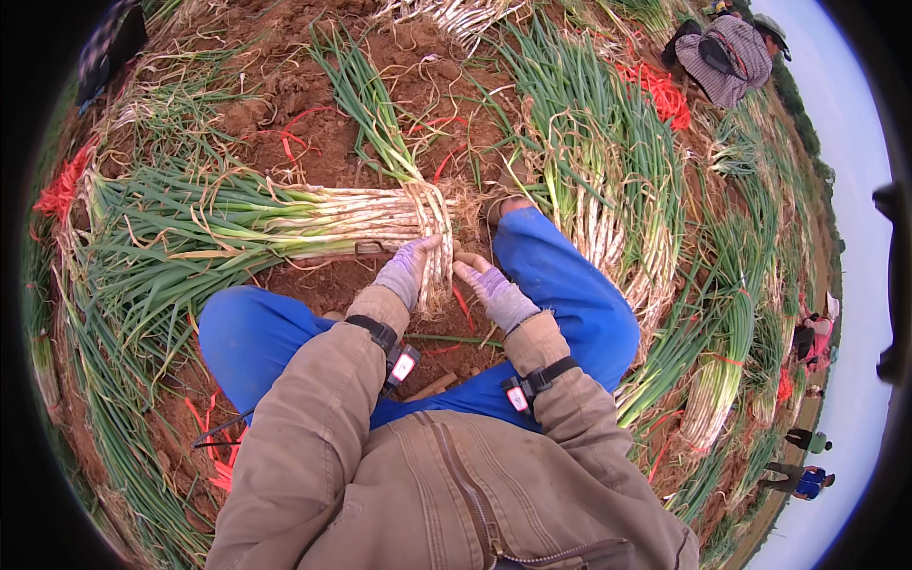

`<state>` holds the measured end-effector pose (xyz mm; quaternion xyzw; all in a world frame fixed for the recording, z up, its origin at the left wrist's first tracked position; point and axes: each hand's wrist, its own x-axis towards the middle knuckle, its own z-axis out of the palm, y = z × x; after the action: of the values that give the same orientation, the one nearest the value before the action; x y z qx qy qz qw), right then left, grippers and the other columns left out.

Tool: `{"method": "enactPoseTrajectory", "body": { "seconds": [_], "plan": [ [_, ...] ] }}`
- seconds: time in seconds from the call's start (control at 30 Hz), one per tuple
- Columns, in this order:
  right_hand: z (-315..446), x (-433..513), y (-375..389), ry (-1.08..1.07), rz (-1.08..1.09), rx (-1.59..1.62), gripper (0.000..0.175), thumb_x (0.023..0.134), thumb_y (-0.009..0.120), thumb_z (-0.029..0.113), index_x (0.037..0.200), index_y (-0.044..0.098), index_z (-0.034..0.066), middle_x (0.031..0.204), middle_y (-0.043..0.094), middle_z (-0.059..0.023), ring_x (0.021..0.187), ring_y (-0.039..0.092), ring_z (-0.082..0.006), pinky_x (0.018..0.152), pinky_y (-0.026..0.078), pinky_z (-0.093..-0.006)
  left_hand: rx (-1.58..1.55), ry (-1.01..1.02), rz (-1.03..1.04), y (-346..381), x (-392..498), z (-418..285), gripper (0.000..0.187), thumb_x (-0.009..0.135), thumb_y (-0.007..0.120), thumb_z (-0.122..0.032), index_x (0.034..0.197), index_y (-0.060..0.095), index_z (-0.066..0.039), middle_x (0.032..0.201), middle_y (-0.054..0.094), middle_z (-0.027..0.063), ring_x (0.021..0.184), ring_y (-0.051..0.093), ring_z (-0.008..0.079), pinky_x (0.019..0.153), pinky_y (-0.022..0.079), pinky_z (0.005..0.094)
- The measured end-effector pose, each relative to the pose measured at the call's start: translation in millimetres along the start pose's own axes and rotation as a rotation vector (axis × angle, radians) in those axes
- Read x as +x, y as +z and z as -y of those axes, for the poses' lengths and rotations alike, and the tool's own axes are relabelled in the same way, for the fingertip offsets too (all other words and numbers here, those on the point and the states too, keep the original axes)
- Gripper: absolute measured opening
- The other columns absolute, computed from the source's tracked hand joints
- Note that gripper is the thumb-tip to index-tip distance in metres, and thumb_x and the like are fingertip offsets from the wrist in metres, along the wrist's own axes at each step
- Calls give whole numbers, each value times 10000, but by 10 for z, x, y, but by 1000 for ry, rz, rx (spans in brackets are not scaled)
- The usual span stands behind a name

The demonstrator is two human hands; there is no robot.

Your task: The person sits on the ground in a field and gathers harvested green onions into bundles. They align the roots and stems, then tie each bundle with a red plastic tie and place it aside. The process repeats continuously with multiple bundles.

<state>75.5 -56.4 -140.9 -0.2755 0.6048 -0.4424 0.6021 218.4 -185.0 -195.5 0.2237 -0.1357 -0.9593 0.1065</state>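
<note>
My left hand (410, 269), in a pale fingerless glove, touches the left side of a few green onion stalks (432, 235). My right hand (486, 279), gloved alike, has its fingertips against the right side of the same stalks near their lower end. Those stalks lie crosswise over the root end of a large pile of green onions (356, 221); their green leaves point away from me, those of the pile to the left. How firmly either hand grips is hard to tell. A red plastic strip (462, 303) lies on the soil just below my hands.
Green onions (595, 206) lie in rows at the right, beside a tied bundle (716, 377). Red strips are heaped at the upper right (659, 92) and far left (65, 182). A person bends at the upper right (723, 57); several others are farther off. My bent knees flank the soil.
</note>
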Motion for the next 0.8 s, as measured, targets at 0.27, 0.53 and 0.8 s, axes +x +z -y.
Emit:
{"method": "enactPoseTrajectory", "body": {
  "seconds": [0.27, 0.53, 0.8],
  "plan": [
    [-450, 150, -21, -5, 7, -332, 569, 956, 677, 149, 1467, 450, 43, 1285, 590, -57, 1132, 522, -119, 987, 441, -290, -144, 138, -174, 308, -51, -113, 439, 974, 606, -322, 1215, 608, 46, 1136, 696, 230, 1056, 690, 369, 887, 584, 545],
    [-781, 379, 95, 128, -247, -405, 341, 1057, 467, 243, 1360, 593, 148, 1127, 681, -76, 960, 597, -211, 901, 486, -349, 298, 25, -319, 529, -131, -26, 418, 897, 753, -262, 1163, 638, 39, 1098, 702, 196, 1007, 691, 303, 839, 593, 458],
    [-1317, 447, -58, 6, 104, -574, 253, 1007, 569, 167, 1239, 660, 124, 1105, 717, -91, 986, 651, -247, 921, 505, -360, 258, 134, -482, 435, -10, 175, 219, 960, 675, -202, 1020, 592, -8, 787, 611, 66, 697, 653, 249, 579, 591, 439]
  ]
}}
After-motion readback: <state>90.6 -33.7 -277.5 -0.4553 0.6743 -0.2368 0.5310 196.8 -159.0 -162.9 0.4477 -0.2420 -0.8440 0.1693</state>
